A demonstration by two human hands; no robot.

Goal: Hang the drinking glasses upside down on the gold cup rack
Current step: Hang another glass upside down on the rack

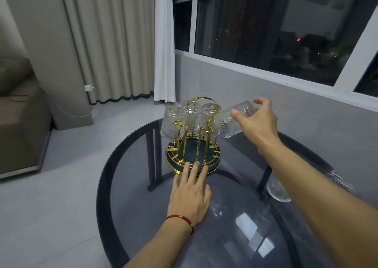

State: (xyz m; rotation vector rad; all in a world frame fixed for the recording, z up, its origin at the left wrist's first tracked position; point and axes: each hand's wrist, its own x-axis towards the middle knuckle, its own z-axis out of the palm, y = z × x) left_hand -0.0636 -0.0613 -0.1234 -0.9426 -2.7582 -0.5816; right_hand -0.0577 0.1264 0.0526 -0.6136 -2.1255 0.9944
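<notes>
Three glasses [173, 122] hang beside the tilted fourth glass [231, 122].

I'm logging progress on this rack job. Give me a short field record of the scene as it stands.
rack: gold cup rack on the glass table
hung glasses: three, upside down
fourth glass: tilted at the rack's right side, held by the right hand
left hand: flat on the table, fingertips at the rack's base
spare glass: standing on the table under the right forearm

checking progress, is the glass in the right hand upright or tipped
Tipped: the glass in the right hand lies slanted, base up by the fingers, mouth down toward the rack.
</notes>
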